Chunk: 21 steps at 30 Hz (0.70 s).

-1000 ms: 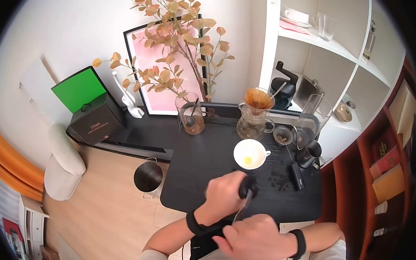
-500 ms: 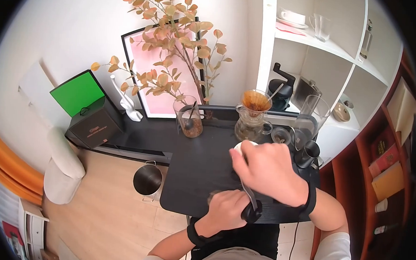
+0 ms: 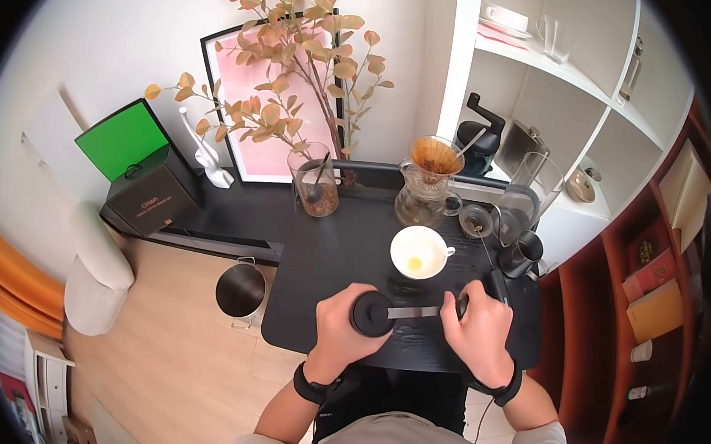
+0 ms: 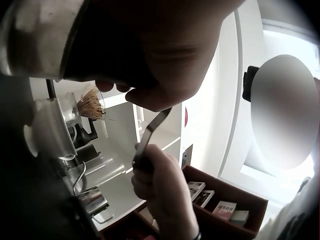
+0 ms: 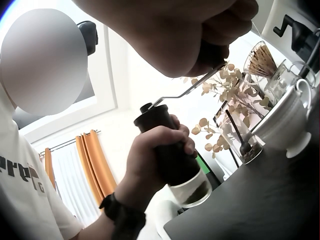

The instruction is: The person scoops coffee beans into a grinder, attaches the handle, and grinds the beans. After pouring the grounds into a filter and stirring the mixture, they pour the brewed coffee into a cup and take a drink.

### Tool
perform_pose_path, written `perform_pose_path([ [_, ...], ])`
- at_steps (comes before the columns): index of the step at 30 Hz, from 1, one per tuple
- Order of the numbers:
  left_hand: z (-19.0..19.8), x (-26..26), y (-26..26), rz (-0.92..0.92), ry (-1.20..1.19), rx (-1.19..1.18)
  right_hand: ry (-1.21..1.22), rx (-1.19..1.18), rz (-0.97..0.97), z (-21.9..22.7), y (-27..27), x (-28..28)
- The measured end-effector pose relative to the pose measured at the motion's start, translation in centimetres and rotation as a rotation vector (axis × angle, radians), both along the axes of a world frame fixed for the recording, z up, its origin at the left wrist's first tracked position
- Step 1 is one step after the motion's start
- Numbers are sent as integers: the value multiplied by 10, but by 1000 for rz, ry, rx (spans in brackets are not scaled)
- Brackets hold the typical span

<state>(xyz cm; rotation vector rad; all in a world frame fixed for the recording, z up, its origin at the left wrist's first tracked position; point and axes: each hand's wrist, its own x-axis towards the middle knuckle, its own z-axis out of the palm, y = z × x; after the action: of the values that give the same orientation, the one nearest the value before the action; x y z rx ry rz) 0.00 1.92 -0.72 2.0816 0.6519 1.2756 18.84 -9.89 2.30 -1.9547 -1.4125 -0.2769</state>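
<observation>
A black hand grinder (image 3: 372, 314) with a clear lower chamber (image 5: 192, 191) is gripped round its body by my left hand (image 3: 340, 326). My right hand (image 3: 480, 331) holds the knob at the end of its metal crank (image 3: 415, 312), which points right in the head view. Dark contents show in the chamber. Just beyond the grinder, a white cup (image 3: 420, 253) with a small yellow spot inside stands on the black table (image 3: 305, 259).
Behind the cup is a glass server (image 3: 421, 205) with an orange-brown filter in its dripper (image 3: 435, 158). A glass jar (image 3: 315, 189) stands left; a metal pitcher (image 3: 521, 253), a tall glass vessel (image 3: 534, 187) and a black handheld device (image 3: 498, 286) lie right.
The crank has swung round to point right, and my right hand has moved right with it. My left hand and the grinder have shifted left and up in the head view, uncovering the cup.
</observation>
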Motion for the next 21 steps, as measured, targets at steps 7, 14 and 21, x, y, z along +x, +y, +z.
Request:
perform_pose_path([
  [7,14,4,2,-72,26,-44,28,6,90,7,-36,-22],
  [14,4,24,-3,42,131,-14,38,70,493,22,-40,-72],
  [21,-3,36,-21,-170,124,0,-162,203,735,49,6,-84],
])
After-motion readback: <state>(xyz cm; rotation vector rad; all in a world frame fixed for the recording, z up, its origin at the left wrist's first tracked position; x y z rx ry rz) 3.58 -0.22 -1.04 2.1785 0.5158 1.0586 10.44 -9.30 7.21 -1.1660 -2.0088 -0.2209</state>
